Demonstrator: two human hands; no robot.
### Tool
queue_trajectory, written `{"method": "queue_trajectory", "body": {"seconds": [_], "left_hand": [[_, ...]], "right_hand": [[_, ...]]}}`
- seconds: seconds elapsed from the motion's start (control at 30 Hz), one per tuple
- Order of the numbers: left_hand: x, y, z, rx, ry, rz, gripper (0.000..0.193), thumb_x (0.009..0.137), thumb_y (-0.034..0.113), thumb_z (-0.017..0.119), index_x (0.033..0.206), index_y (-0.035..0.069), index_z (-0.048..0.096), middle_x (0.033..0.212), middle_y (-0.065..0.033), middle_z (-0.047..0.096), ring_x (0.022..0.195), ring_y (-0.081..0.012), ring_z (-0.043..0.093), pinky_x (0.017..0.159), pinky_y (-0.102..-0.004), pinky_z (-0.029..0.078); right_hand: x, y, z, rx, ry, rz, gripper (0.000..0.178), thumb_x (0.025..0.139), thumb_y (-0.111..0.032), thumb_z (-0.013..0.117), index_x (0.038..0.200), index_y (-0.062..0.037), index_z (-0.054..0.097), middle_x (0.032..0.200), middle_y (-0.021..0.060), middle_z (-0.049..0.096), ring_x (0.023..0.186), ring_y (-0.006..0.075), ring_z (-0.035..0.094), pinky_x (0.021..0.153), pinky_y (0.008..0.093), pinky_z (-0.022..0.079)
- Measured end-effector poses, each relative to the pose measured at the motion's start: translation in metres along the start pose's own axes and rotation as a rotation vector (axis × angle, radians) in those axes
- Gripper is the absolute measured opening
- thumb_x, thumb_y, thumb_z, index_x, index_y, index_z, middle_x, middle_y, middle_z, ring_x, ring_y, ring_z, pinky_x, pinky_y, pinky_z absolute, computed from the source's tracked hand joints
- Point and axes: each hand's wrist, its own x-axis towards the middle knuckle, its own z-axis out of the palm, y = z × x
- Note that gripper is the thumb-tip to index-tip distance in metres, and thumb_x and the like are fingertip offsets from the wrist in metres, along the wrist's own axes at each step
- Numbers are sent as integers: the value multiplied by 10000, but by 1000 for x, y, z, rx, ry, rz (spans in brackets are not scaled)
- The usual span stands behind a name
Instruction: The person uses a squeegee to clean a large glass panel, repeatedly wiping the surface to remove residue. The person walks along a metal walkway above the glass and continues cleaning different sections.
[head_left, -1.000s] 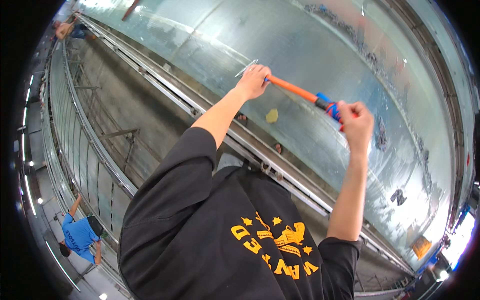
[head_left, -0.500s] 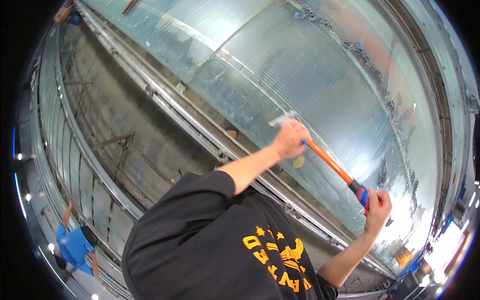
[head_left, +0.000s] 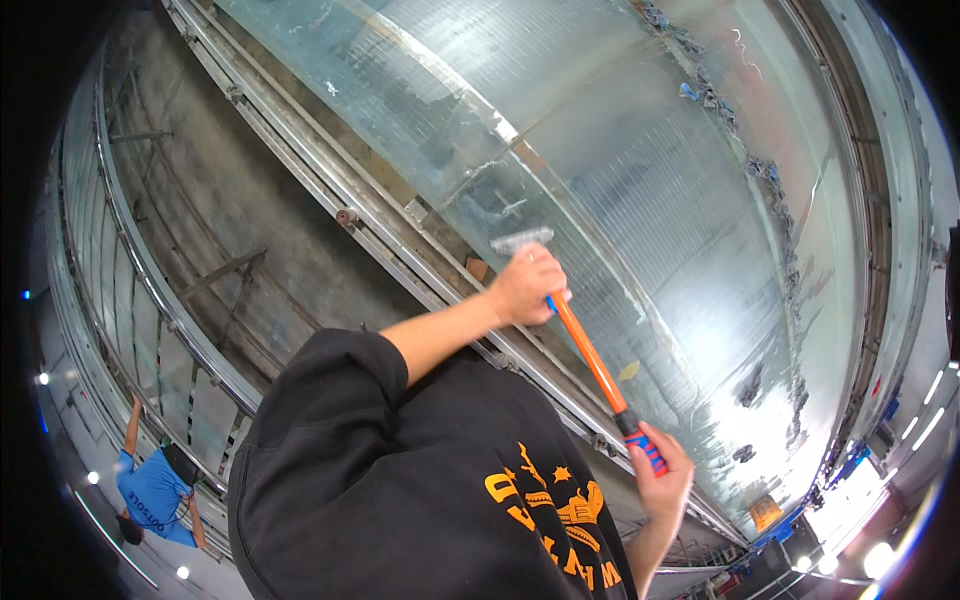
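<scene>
A long-handled scraper (head_left: 590, 352) with an orange shaft and a red-and-blue grip slants over a long, glassy grey-green table surface (head_left: 640, 190). My left hand (head_left: 528, 286) is wrapped round the shaft close to the scraper's head. The pale, blurred head (head_left: 522, 240) lies over the table's near side, just beyond my left fingers. At the other end, nearer me and to the right, my right hand (head_left: 665, 472) holds the grip. Whitish residue (head_left: 480, 105) streaks the surface in bands. Whether the blade touches the surface I cannot tell.
A metal rail (head_left: 345, 205) runs along the table's near edge. Dark clumps of scrapings (head_left: 765, 175) trail along the far part of the surface. An orange-yellow object (head_left: 765, 513) is at the right end. A person in a blue shirt (head_left: 158, 490) stands at lower left by another table.
Both hands and the scraper have come nearer my body and to the left, with the shaft now steeper. The view has shifted too. Both hands keep their hold.
</scene>
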Motion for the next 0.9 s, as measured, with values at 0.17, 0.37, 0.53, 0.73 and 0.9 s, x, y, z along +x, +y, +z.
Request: {"method": "queue_trajectory", "body": {"seconds": [0.17, 0.37, 0.53, 0.73, 0.9], "left_hand": [[54, -54, -41, 110, 25, 36, 236, 831, 187, 840, 776, 128, 618, 822, -47, 631, 906, -299, 643, 945, -476, 487], [7, -27, -28, 129, 80, -71, 248, 884, 192, 843, 791, 126, 623, 867, -68, 623, 984, -304, 646, 1081, -507, 472], [49, -77, -71, 228, 129, -22, 217, 882, 172, 819, 832, 102, 620, 928, -75, 630, 1021, -332, 631, 1084, -539, 456], [10, -6, -11, 7, -77, -2, 238, 867, 179, 839, 819, 103, 619, 919, -67, 628, 984, -320, 647, 1058, -534, 467], [80, -12, 76, -177, -103, 270, 266, 858, 184, 824, 732, 116, 600, 790, -72, 617, 897, -323, 651, 965, -500, 506]], "right_hand": [[33, -35, 52, 141, 41, 44, 373, 955, -78, 800, 1321, -10, 774, 1099, 123, 766, 785, 116, 705, 699, 262, 549], [40, -10, 31, 24, -23, -38, 381, 947, -77, 800, 1322, -11, 775, 1118, 136, 773, 825, 156, 718, 774, 293, 578], [80, -11, 78, 177, 48, -55, 394, 935, -118, 823, 1318, -34, 781, 1154, 144, 770, 861, 177, 731, 798, 308, 589], [-10, 3, 28, 259, -89, 250, 476, 909, -59, 826, 1378, -32, 744, 1103, 134, 769, 823, 138, 734, 741, 300, 590], [-50, 5, 72, 334, 158, 361, 490, 984, -144, 773, 1449, -9, 695, 950, 74, 759, 773, 98, 668, 741, 271, 562]]}}
